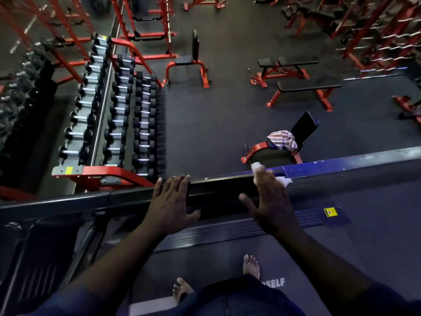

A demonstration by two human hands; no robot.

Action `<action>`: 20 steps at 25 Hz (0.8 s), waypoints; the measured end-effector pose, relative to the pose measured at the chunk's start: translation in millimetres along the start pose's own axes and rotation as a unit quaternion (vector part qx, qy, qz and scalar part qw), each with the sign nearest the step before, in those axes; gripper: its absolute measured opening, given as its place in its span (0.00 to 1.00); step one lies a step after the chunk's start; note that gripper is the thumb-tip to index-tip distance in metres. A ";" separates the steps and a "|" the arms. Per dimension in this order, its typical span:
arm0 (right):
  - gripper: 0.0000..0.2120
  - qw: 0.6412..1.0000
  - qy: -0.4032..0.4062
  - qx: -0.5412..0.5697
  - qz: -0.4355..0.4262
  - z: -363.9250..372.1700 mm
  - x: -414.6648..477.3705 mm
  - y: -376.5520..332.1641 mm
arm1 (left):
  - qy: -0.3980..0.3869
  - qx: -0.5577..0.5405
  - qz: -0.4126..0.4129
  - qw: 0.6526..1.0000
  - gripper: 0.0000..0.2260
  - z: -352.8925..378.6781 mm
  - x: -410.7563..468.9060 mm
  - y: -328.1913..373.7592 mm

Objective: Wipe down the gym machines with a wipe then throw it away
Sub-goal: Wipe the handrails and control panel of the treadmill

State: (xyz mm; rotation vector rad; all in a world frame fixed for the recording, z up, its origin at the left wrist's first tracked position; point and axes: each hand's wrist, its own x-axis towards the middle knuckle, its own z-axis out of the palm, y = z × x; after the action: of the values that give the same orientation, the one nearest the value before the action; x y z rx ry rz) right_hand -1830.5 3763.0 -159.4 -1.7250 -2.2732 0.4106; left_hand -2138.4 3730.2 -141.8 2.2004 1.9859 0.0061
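Note:
A dark top rail of a gym machine runs across the view from left to right. My left hand rests flat on the rail, fingers straight and fingertips at its far edge. To its right, my right hand lies flat with spread fingers and presses a white wipe onto the rail. The wipe shows beyond the fingertips and at the hand's right side; the rest is hidden under the palm.
A red dumbbell rack stands at the left. Beyond the rail sit a red seat with a striped cloth and red benches on dark floor. My bare feet stand on the machine's dark deck, near a yellow label.

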 end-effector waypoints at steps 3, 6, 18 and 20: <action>0.46 0.999 0.007 -0.002 0.039 0.1 13.8 3.0 | 0.034 -0.013 -0.023 0.999 0.40 3.4 15.6 48.2; 0.46 0.988 -0.059 -0.002 -0.142 -5.9 4.3 8.4 | 0.081 -0.028 -0.052 0.995 0.31 10.0 28.8 83.3; 0.32 0.956 -0.186 0.214 -0.078 -47.8 61.7 97.6 | 0.090 -0.028 -0.144 0.985 0.22 10.8 70.3 113.5; 0.23 0.917 -0.253 0.307 -0.002 -62.6 76.8 109.5 | 0.075 -0.028 -0.140 0.987 0.19 8.9 85.8 108.6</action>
State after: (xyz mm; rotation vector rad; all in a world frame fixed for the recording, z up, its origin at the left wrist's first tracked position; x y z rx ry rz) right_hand -1730.0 3869.3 -139.7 -1.3781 -2.0890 1.5345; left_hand -2020.8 3803.6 -145.9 1.9202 2.3283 0.1946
